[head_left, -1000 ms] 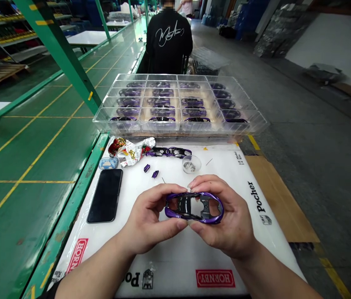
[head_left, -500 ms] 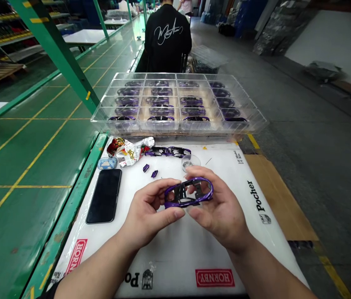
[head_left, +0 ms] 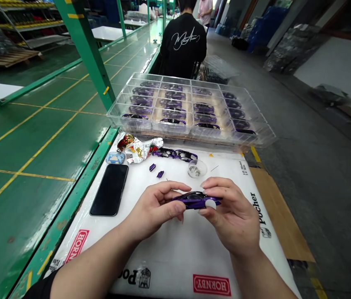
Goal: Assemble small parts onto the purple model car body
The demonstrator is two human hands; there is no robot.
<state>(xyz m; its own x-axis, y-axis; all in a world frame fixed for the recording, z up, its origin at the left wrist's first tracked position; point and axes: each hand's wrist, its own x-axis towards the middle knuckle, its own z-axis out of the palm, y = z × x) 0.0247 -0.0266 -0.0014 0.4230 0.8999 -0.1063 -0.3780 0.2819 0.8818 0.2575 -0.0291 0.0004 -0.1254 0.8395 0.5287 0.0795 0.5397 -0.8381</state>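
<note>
Between both hands, above the white work surface [head_left: 175, 245], is a purple and black model car body [head_left: 194, 202], held side-on. My left hand [head_left: 157, 203] grips its left end between thumb and fingers. My right hand [head_left: 233, 211] pinches the right end, thumb below and fingertips above. Just beyond the hands, a small round clear dish [head_left: 197, 169] contains tiny parts I cannot make out. Two small purple pieces [head_left: 152, 167] lie left of the dish. More purple car bodies [head_left: 175, 154] rest in a row behind them.
A clear compartment tray [head_left: 191, 132] of purple car bodies stands at the back. To the left lie a black phone [head_left: 109, 190], a blue patterned case [head_left: 115, 158] and a crumpled wrapper [head_left: 140, 150]. A green post [head_left: 90, 50] rises at left; a person [head_left: 184, 45] sits ahead, facing away.
The car body has been turned from showing its open frame to showing its side. Both hands have shifted slightly right and still hold it. The camera view has tilted a little.
</note>
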